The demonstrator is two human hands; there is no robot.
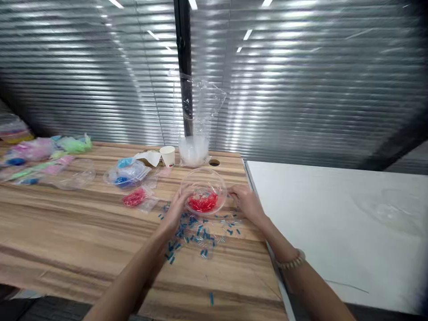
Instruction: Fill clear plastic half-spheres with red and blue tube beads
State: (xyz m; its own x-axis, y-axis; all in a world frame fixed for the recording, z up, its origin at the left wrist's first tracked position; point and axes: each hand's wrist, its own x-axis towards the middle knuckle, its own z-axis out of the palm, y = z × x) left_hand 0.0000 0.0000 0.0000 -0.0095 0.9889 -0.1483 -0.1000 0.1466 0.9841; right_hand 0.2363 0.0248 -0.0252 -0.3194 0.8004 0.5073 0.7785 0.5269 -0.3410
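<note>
Bowl, clear, sat at the centre of the frame with red pieces pooled in its lower part. Its mouth seemed tipped toward the bottom of the frame; whether its base touched the tabletop could not be told.

Left hand: partly closed, fingers curled on the bowl's left rim, which it had hold of. Right hand: thumb and forefinger drawn close together at the bowl's right edge; could not tell whether they touched the rim or pinched anything.

Blue pieces lay scattered just below the bowl in the frame, with clear pieces among them. Red packet lay left of centre.

Judgement: step in hand was handling the bowl by its rim. Doing it well called for a light, firm left grip, since thin walls would likely flex; little further tilt, lest red pieces spill among the blue; and wrists held clear of the scatter.
</note>
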